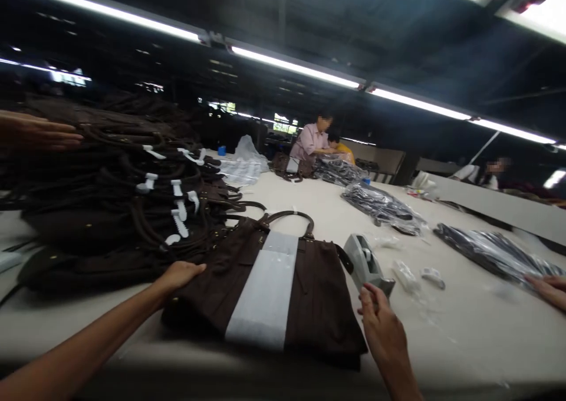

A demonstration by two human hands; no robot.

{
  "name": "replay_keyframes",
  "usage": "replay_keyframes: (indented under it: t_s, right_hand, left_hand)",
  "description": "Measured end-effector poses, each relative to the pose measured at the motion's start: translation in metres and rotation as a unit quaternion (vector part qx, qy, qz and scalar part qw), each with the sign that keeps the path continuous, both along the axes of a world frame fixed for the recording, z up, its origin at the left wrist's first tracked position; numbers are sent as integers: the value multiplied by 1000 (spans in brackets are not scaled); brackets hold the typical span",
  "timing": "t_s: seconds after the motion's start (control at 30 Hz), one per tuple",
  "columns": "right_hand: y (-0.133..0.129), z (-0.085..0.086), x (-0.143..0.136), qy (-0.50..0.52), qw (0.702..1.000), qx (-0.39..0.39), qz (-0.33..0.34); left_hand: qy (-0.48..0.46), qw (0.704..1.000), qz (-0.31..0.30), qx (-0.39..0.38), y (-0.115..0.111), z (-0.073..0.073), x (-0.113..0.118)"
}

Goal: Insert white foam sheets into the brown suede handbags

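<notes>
A dark brown handbag (322,295) lies in front of me, with a white paper band (267,289) wrapped around its middle and its handle (289,214) pointing away. My left hand (181,276) is closed on the bag's left edge, thumb on top, the other fingers mostly hidden. Beside the bag's right edge is my right hand (384,324), its fingers loosely bent and apart, with nothing visible in them. Just beyond those fingertips stands a grey tape dispenser (365,259); whether they touch it I cannot tell.
A tall pile of dark bags (101,206) with white tags stands at the left, another person's hand (39,132) over it. Plastic-wrapped bags (380,203) lie across the pale table (327,197). Someone's hands (548,286) touch one at the right. Co-workers (312,138) are at the far end.
</notes>
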State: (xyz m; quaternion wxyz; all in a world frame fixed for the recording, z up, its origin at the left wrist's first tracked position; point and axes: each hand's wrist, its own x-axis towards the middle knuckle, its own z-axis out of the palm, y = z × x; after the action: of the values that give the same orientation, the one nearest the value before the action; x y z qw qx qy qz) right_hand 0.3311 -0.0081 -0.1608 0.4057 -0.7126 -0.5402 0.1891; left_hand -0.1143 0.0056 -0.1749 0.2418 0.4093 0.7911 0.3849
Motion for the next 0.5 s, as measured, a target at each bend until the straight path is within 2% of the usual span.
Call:
replay_keyframes:
  t_s: [0.07,0.13,0.2,0.3,0.4,0.5]
  right_hand:
    - [-4,32,-28,-80,992,95,30]
    - [-6,56,-69,-125,970,147,150]
    - [2,65,-114,-173,929,152,290]
    - [35,59,-180,-258,862,136,414]
    - [82,46,-234,-347,796,155,471]
    - [126,39,-276,-402,728,171,529]
  left_hand:
    - [22,1000,14,-2,-8,-7,0]
    - [49,998,25,4,-19,-11,2]
    - [67,997,28,8,-30,-14,5]
    - [70,997,23,8,-38,-19,7]
    - [58,997,21,36,-38,-25,6]
    - [24,997,7,78,-38,-31,4]
